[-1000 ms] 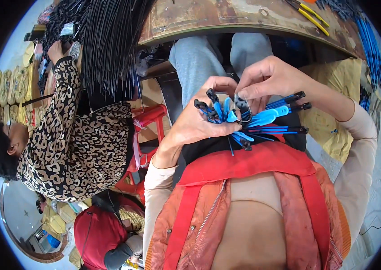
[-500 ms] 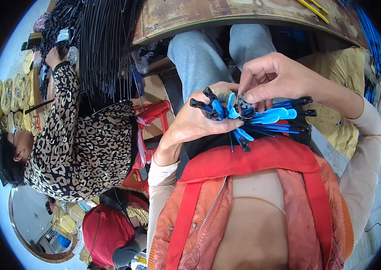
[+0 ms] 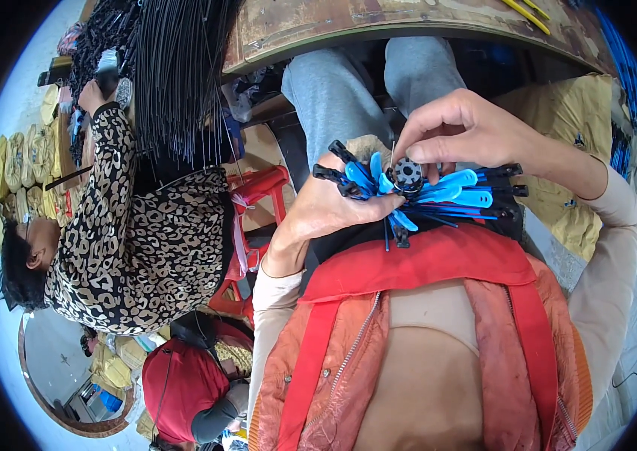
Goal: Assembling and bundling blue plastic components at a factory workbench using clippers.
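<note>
My left hand (image 3: 322,210) is wrapped round what looks like an umbrella frame, a bundle of blue ribs (image 3: 446,218) with black joints and flat bright-blue pieces (image 3: 450,188) fanning out over my lap. At its middle a round black notched hub (image 3: 409,174) with a centre hole faces up. Over the hub, my right hand (image 3: 454,135) is closed in a pinch, thumb beside the hub's rim. A thin wire (image 3: 392,154) shows at its fingertips; its ends are hard to make out. The left fingers are mostly hidden under the bundle.
A worn wooden table (image 3: 409,21) lies ahead, with a yellow-handled tool (image 3: 527,15) on it. Long black ribs (image 3: 175,83) hang at the left, near a co-worker in a patterned top (image 3: 138,233) by a red stool (image 3: 262,188). Brown wrapping (image 3: 567,150) lies right; another person (image 3: 183,387) sits behind.
The hub has tipped so its notched round face shows more fully. My right fingers have shifted slightly left and open a little more over it; the left hand keeps its hold.
</note>
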`<state>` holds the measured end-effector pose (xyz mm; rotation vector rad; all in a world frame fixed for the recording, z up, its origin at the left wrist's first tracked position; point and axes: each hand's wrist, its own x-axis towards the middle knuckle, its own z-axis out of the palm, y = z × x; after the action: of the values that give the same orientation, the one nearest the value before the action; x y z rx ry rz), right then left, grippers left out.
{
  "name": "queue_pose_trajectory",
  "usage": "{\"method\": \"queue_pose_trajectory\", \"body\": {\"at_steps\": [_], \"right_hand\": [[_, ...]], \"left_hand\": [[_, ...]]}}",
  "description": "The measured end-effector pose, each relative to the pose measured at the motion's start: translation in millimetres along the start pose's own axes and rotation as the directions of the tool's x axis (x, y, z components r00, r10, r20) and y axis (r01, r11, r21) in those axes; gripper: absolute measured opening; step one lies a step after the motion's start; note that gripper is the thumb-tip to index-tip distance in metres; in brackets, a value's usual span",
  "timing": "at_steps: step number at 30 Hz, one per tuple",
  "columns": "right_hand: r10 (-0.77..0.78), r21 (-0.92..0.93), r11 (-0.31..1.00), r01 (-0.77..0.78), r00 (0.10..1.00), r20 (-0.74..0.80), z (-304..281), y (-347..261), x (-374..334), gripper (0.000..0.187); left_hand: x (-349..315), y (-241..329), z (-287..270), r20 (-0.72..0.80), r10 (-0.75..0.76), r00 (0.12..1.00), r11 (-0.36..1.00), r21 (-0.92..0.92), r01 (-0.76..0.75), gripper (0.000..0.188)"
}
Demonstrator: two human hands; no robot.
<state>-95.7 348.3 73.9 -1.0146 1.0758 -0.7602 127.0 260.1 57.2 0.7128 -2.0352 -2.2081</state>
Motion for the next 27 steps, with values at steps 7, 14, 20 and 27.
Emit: {"method": "queue_pose_trajectory", "body": {"at_steps": [7, 14, 20, 27], "right_hand": [[0.023, -0.004, 1.0, -0.023, 1.0, 0.017, 2.3, -1.1, 0.0, 0.015], [-0.012, -0.036, 0.999, 0.014, 0.998, 0.054, 4.1, 0.0, 2.0, 0.015], [-0.16, 0.025, 0.987, 0.158, 0.98, 0.122, 1.5, 5.1, 5.9, 0.012], [-0.18, 0.65, 0.751, -0.113, 0.913, 0.367, -16.2, 7.2, 19.6, 0.052]], "left_hand": [[-4.8, -0.8, 11.8, -0.088, 0.038, 0.995, 0.998, 0.051, -0.034, 0.028], [-5.9, -11.1, 5.1, -0.061, 0.104, 0.993, 0.983, 0.157, -0.093, 0.028], [-5.2, -4.8, 5.3, -0.101, 0.105, 0.989, 0.986, 0.137, -0.091, 0.031], [-15.7, -19.0, -1.0, -0.167, 0.072, 0.983, 0.993, -0.079, -0.086, 0.032]]}}
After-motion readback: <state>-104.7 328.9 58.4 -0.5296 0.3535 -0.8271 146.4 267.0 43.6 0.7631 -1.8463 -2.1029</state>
